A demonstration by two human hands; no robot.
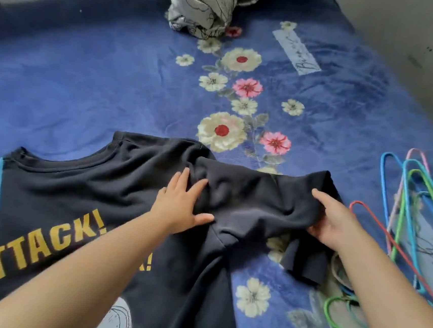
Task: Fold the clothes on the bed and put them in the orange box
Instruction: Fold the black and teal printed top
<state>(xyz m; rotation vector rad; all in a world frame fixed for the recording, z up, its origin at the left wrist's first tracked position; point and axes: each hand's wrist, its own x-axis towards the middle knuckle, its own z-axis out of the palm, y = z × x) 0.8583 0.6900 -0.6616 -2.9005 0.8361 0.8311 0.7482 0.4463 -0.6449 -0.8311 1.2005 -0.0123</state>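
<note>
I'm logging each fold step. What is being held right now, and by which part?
The right hand grips the dark T-shirt by its sleeve, fingers curled under the fabric. The left hand only presses flat near the shoulder, holding nothing.

A dark navy T-shirt (117, 196) lies spread front-up on a blue floral bed cover (113, 74), its neckline toward the left and a light blue sleeve at the left edge. Yellow block lettering reading "ATTACK!" runs across the chest above a pale round graphic. The right-hand sleeve is bunched and lifted, its cuff hanging loose above the cover.
</note>
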